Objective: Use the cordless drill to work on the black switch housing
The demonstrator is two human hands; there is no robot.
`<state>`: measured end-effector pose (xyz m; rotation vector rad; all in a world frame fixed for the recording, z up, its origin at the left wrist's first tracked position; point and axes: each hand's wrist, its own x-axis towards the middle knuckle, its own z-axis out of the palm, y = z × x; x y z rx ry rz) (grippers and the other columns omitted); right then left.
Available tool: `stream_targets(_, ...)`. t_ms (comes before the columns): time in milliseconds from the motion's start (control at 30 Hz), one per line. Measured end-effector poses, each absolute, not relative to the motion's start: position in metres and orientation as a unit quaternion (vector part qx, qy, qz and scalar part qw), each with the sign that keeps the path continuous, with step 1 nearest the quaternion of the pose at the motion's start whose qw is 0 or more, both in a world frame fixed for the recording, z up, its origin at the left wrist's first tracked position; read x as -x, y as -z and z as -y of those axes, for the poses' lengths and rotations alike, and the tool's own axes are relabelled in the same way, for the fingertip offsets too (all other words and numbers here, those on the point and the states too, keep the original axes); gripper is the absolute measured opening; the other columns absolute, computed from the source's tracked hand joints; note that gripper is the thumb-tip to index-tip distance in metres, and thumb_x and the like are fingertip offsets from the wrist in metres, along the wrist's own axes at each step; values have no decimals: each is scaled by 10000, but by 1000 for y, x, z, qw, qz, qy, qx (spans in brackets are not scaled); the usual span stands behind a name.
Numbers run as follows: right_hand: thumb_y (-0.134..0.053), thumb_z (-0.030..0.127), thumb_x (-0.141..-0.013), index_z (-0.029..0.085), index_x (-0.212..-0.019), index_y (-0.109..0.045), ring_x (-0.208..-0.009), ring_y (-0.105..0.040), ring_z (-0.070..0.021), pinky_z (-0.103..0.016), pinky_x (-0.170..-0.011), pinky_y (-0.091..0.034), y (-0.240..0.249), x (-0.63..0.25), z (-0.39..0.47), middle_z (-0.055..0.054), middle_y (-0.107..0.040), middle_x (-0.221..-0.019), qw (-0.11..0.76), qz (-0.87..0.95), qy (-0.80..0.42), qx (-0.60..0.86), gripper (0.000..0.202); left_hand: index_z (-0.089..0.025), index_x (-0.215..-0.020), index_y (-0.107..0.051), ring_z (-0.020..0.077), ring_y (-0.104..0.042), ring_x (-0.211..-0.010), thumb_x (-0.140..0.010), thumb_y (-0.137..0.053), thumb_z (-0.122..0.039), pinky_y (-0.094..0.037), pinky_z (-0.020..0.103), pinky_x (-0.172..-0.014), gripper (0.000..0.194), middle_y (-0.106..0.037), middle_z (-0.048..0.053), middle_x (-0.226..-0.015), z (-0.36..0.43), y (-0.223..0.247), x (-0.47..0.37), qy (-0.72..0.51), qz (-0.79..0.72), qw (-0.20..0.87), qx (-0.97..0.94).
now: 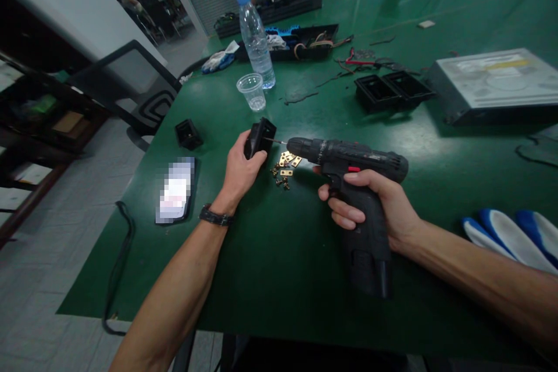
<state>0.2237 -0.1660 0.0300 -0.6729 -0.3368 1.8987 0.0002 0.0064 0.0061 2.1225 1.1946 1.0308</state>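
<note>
My left hand [244,167] is closed round a small black plastic box [261,135], its open side turned toward the right. In my right hand [366,203] is a black cordless drill [349,154], held by its grip and pointing left. The drill's thin bit [279,141] reaches to the box; whether its tip touches anything inside is too small to tell. Several brass plates [286,172] and small screws [285,184] lie on the green table just right of my left hand, below the bit.
A phone [176,190] and another black box [188,133] lie left. Beyond stand a clear cup [253,93] and a water bottle [257,40]. Joined black boxes [392,91], a metal case [497,84] and gloves [514,235] are right. A person sits across the table.
</note>
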Motion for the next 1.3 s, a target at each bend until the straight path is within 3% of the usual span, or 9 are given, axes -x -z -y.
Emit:
stream_targets(200,-497,276,-896,124,-1029,-664,-455,-461,-145,-299,-515,-417,-28,-218,171,-59,-639,-639,531,209,-766,294,262,-190,-1229,-602,240,-605,-986,-753,-595,-255,-507,415,-917,481,-671,57,-1115,-6,-6,0,-380,-435,246,-778)
stream_targets(367,-511,281,-931,134,-1028,-698,-530,-545,-194,-341,-596,-470,-22,-215,177,-37,-598,-551,521,268,-764,269,257,-183,-1219,-595,230,-615,-1014,-758,-608,-244,-506,400,-948,465,-670,57,-1134,-7,-3,2,-392,-425,256,-775)
stream_targets(667,-506,305,-898,111,-937,-732,-495,-513,-185,-317,-543,-435,-20,-216,173,-41,-560,-518,519,240,-773,275,300,-201,-1266,-535,242,-604,-1110,-768,-620,-289,-501,409,-992,513,-632,75,-1216,-7,-2,5,-383,-417,263,-781)
stream_targets(967,-518,319,-897,107,-952,-723,-491,-531,-173,-312,-563,-451,-25,-208,182,-42,-591,-532,498,272,-778,270,300,-219,-1203,-426,205,-614,-1030,-848,-584,-314,-523,354,-898,400,-591,66,-1125,-4,-1,3,-408,-431,252,-765)
stream_targets(1300,-521,344,-923,130,-979,-732,-524,-572,-202,-334,-548,-458,-17,-208,183,-63,-634,-597,495,253,-781,286,306,-209,-1149,-476,194,-577,-969,-813,-642,-249,-505,365,-923,377,-580,42,-1052,-5,-2,-4,-445,-451,205,-746)
